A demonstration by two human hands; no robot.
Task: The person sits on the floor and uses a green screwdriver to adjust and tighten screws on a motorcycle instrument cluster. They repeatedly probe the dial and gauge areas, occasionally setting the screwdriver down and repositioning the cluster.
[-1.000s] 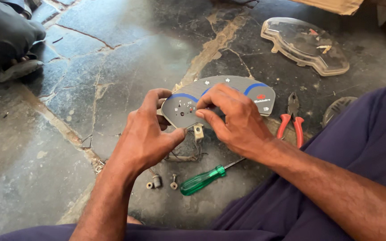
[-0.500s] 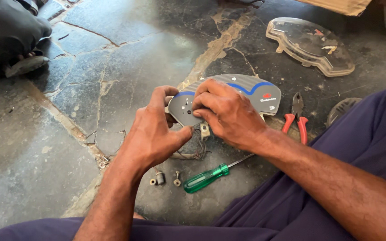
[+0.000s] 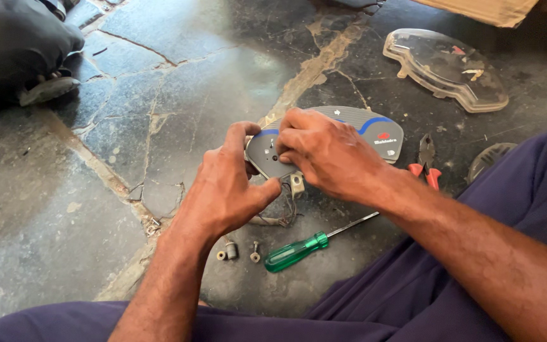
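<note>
A grey instrument-cluster face panel (image 3: 362,123) with blue curved stripes is held just above the stone floor. My left hand (image 3: 226,187) grips its left end, thumb underneath. My right hand (image 3: 327,155) lies over the panel's middle, fingertips pinching at a spot on its left part. Thin wires (image 3: 280,212) and a small metal tab hang below the panel between my hands. What my right fingertips pinch is hidden.
A green-handled screwdriver (image 3: 299,249) and two small bolts (image 3: 242,251) lie on the floor below my hands. Red-handled pliers (image 3: 427,161) rest to the right. A clear plastic cluster cover (image 3: 444,69) lies at the far right; a dark bag (image 3: 14,44) at the far left.
The view has shifted slightly. Both hands stay on the panel; my right fingers have moved a little toward its left part.
</note>
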